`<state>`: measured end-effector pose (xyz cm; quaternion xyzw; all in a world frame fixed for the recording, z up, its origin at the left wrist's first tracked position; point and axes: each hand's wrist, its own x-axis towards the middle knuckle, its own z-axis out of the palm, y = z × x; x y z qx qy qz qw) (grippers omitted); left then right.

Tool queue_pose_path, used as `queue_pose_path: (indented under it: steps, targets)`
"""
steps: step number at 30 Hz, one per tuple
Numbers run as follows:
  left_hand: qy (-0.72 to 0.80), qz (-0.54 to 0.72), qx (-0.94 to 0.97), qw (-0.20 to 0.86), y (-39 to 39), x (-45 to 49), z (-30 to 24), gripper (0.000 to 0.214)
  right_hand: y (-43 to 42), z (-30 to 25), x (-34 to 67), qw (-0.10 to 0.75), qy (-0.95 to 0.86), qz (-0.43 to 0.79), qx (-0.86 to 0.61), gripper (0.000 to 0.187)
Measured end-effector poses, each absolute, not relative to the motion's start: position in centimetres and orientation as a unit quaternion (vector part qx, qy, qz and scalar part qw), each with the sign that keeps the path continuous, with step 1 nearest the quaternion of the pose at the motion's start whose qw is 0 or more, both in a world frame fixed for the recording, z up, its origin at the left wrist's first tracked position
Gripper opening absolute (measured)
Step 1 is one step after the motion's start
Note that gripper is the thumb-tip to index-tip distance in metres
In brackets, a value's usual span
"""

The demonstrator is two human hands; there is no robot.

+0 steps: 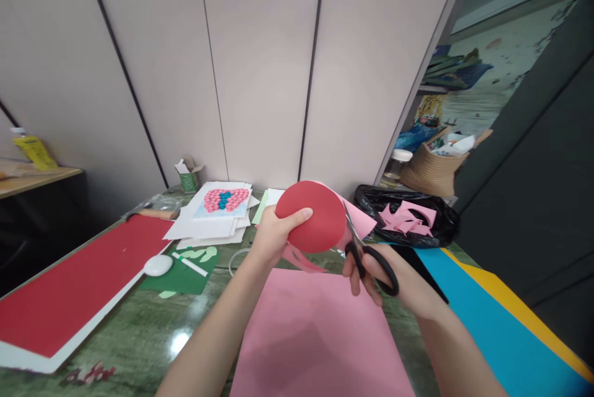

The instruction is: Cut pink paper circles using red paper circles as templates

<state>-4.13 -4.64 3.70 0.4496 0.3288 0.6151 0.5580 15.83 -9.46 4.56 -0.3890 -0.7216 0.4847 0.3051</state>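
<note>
1. Closest is a big pink sheet (320, 335). It lies flat on the green table (153, 329), and its near edge runs off the bottom of the view. Both arms reach over it.
2. On the right lies a blue sheet (482, 323) with a yellow sheet (524, 310) along its outer edge. On the left, a long red sheet (78, 279) lies by the table's edge. Bare table shows between the red and pink sheets.
3. The left hand (273, 236) pinches a red circle (312, 216), thumb in front. It holds the circle up in the air, over the far end of the pink sheet.
4. The right hand (371, 270) grips black scissors (359, 248), fingers in the loops. The blades point up and meet the circle's right edge, where pink paper (364, 221) sticks out behind.
5. Farther right is a black bag (445, 227) with pink scraps. Farther left are white papers (204, 230).
6. A pale wall (260, 75) closes the back.
</note>
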Motion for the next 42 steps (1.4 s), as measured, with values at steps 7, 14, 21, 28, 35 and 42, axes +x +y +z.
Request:
queue_pose_path:
  steps: [7, 14, 21, 28, 35, 42]
  targets:
    - [0.354, 0.610, 0.469, 0.531, -4.4, -3.9, 3.8, 0.027, -8.9, 4.4, 15.7, 0.321, -0.715, 0.458, -0.420, 0.037]
    - [0.361, 0.609, 0.487, 0.512, -4.0, -3.6, 3.7, 0.026, -8.2, 4.1, 16.0, 0.326, -0.722, 0.435, -0.428, 0.033]
    - [0.401, 0.604, 0.502, 0.472, -3.5, -3.8, 3.2, 0.034, -7.6, 3.8, 16.3, 0.327, -0.731, 0.407, -0.438, 0.027]
    - [0.409, 0.610, 0.500, 0.460, -3.5, -3.5, 3.2, 0.038, -7.5, 3.6, 16.3, 0.316, -0.733, 0.388, -0.462, 0.031]
    - [0.400, 0.612, 0.504, 0.460, -3.6, -3.7, 3.2, 0.038, -7.6, 3.7, 16.3, 0.311, -0.735, 0.375, -0.472, 0.033]
    - [0.401, 0.598, 0.511, 0.469, -3.4, -4.0, 3.0, 0.038, -7.6, 3.7, 16.3, 0.306, -0.736, 0.366, -0.480, 0.034]
